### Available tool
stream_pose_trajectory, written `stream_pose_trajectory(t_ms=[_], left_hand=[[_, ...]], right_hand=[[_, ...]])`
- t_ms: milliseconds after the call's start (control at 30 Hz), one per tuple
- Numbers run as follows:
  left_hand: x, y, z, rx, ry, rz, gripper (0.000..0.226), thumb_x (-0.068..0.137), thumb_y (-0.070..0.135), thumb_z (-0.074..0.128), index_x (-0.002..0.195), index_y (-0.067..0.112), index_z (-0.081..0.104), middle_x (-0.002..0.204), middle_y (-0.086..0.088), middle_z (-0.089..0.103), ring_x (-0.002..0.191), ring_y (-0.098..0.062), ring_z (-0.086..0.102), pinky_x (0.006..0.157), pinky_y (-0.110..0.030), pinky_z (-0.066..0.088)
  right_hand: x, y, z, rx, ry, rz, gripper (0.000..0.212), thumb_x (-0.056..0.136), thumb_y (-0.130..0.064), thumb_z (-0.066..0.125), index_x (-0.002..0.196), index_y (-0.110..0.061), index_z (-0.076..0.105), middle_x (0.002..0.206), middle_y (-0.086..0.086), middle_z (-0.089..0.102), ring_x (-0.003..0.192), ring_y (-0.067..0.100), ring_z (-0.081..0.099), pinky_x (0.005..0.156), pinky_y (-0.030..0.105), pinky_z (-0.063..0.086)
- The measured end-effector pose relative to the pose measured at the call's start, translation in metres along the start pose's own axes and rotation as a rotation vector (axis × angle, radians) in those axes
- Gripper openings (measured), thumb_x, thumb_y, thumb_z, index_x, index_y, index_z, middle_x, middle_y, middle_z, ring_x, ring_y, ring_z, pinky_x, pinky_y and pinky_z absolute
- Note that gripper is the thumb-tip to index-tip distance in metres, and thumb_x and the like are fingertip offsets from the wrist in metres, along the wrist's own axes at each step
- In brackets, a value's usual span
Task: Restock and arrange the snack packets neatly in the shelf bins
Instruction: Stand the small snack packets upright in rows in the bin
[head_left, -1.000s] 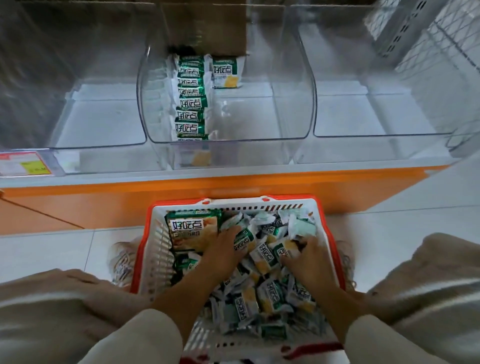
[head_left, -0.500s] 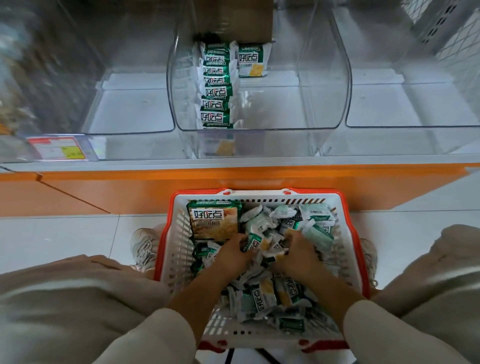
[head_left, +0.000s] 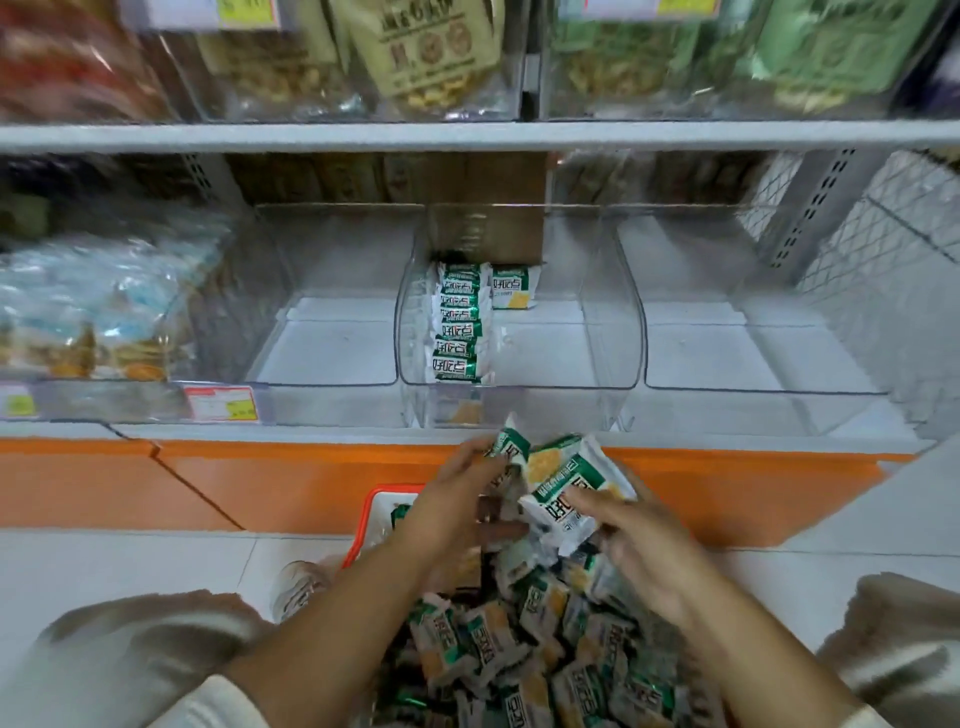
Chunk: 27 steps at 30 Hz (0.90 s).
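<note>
Blur smears the upper shelf bags and the pale blue packs in the far-left bin, so their labels cannot be read. Most of the red basket is hidden under arms and loose snack packets, and its lower part is cut off by the frame edge. White floor tiles run up to an orange shelf base. Above it stand clear bins; the middle bin holds a neat row of packets along its left wall, with one more packet at the back. The left hand pinches a packet between fingers and thumb above the basket. The right hand grips a bunch of packets, fingers curled round them, just beside the left.
</note>
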<state>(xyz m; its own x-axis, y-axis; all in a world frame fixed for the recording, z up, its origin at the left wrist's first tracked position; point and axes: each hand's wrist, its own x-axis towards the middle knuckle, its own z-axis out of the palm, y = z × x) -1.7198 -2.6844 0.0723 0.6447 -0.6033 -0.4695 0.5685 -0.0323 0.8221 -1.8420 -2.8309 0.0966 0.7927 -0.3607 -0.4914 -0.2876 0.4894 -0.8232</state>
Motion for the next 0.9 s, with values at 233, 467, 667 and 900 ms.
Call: stream_pose_trajectory(t_ms=[233, 467, 667, 900], left_hand=[[-0.029, 0.063, 0.016, 0.076, -0.144, 0.144, 0.047, 0.086, 0.027, 0.074, 0.127, 0.031, 0.053, 0.117, -0.011, 0.071, 0.111, -0.031, 0.067, 0.099, -0.057, 0.048], [-0.015, 0.11, 0.003, -0.029, 0.019, 0.271, 0.038, 0.09, 0.014, 0.067, 0.125, 0.027, 0.059, 0.115, -0.017, 0.068, 0.101, -0.032, 0.07, 0.076, -0.04, 0.06], [0.004, 0.148, -0.034, -0.101, 0.175, 0.41, 0.029, 0.091, 0.017, 0.064, 0.12, 0.02, 0.062, 0.111, -0.016, 0.071, 0.095, -0.028, 0.071, 0.073, -0.037, 0.058], [0.024, 0.175, -0.062, -0.095, 0.259, 0.473, 0.025, 0.091, 0.013, 0.063, 0.111, 0.027, 0.066, 0.103, -0.01, 0.075, 0.085, -0.021, 0.074, 0.071, -0.037, 0.058]], right_hand=[[-0.013, -0.04, 0.02, -0.028, -0.15, -0.134, 0.059, 0.061, -0.008, 0.077, 0.111, -0.027, 0.053, 0.103, 0.012, 0.074, 0.095, 0.025, 0.071, 0.085, 0.041, 0.051], [0.006, -0.076, 0.036, -0.159, -0.108, -0.316, 0.038, 0.073, -0.016, 0.071, 0.11, -0.013, 0.063, 0.103, 0.011, 0.074, 0.088, 0.023, 0.072, 0.075, 0.033, 0.058], [0.105, -0.13, 0.054, -0.37, 0.188, -0.504, 0.025, 0.08, -0.02, 0.077, 0.101, -0.018, 0.065, 0.091, -0.001, 0.075, 0.083, 0.013, 0.069, 0.074, 0.026, 0.049], [0.264, -0.141, 0.053, -0.791, 0.45, -0.387, 0.029, 0.081, -0.019, 0.077, 0.096, -0.012, 0.052, 0.093, 0.009, 0.056, 0.088, 0.024, 0.054, 0.072, 0.032, 0.04]])
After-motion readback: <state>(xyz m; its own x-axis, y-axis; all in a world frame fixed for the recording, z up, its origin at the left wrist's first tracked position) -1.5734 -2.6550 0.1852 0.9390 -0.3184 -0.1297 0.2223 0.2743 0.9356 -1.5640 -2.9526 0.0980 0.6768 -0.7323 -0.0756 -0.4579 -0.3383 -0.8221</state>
